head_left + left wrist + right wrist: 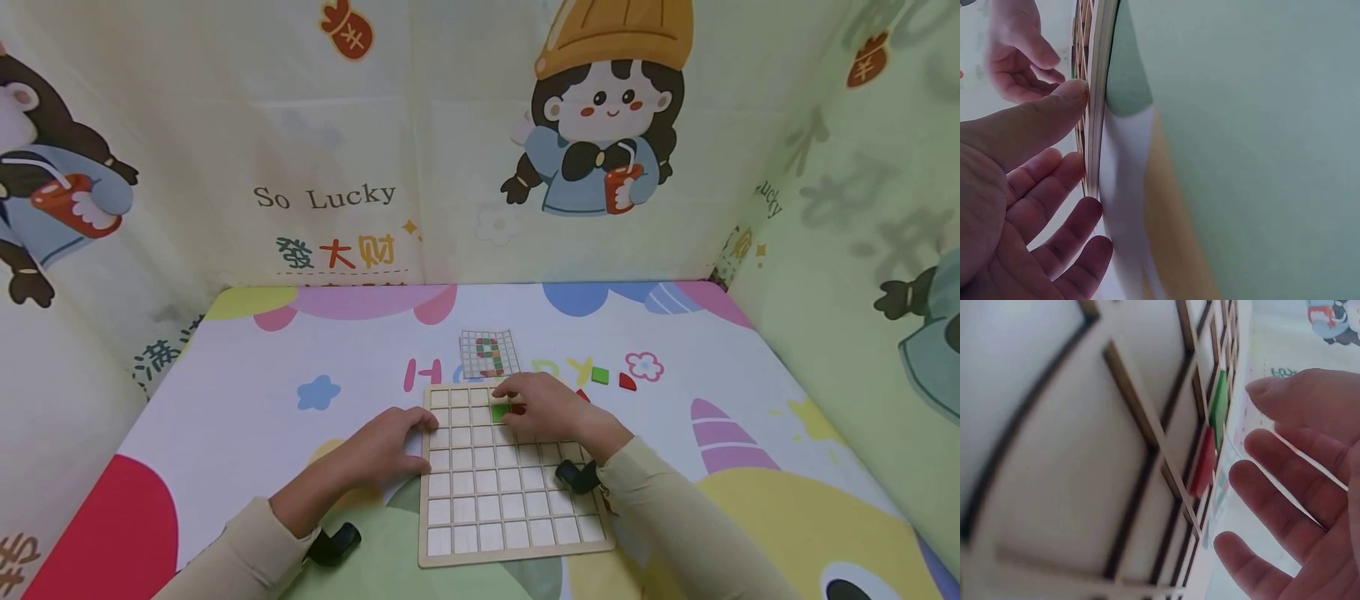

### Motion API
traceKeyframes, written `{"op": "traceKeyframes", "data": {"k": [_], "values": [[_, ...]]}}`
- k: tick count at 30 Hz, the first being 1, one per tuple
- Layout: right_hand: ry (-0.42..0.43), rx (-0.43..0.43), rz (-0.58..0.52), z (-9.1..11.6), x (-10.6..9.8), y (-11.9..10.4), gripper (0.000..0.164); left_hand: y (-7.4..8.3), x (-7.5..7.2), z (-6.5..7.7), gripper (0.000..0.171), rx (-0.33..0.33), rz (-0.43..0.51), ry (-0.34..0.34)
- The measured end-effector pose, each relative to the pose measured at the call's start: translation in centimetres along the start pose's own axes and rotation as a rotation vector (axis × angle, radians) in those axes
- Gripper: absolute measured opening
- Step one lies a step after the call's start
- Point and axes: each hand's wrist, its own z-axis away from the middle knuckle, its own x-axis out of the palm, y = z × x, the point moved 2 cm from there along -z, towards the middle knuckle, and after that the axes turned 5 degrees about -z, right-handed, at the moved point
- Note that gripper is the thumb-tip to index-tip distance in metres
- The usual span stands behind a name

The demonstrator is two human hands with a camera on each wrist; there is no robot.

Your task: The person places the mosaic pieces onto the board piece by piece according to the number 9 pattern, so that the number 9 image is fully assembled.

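Observation:
A wooden grid board (480, 507) lies on the table, with a green square tile (500, 413) and a red piece (1204, 464) in neighbouring cells near its far edge. My left hand (390, 446) rests at the board's left side, its thumb and fingertips touching the rim, as the left wrist view shows. Over the far part of the board hovers my right hand (546, 407), fingers spread and loosely bent beside the two pieces. Nothing shows between its fingers in the right wrist view (1300, 481). The right hand and forearm hide some cells.
Beyond the board lies a gridded card (490, 354) bearing a red and green figure like a 9. To its right are a loose green tile (600, 376) and a red piece (627, 382); another red piece (582, 394) is partly hidden by the right hand. Printed cloth walls surround the table.

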Motion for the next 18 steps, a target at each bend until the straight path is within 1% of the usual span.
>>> {"op": "traceKeyframes", "data": {"k": [4, 8, 12, 15, 18], "values": [[0.023, 0.018, -0.017, 0.6, -0.9, 0.3, 0.035, 0.0, 0.0, 0.0, 0.045, -0.002, -0.002, 0.002], [0.055, 0.075, -0.069, 1.4, -2.0, 1.0, 0.038, 0.0, 0.0, 0.0, 0.046, -0.004, -0.002, 0.002], [0.092, 0.109, -0.083, 2.4, -3.2, 2.1, 0.038, 0.0, 0.1, 0.0, 0.046, -0.004, -0.001, 0.001], [0.118, 0.114, -0.082, 3.2, -3.9, 3.0, 0.036, 0.0, 0.1, 0.0, 0.046, -0.006, 0.0, 0.0], [0.143, 0.099, -0.067, 3.8, -4.2, 3.9, 0.033, 0.0, 0.1, 0.0, 0.046, -0.01, -0.001, -0.001]]}}
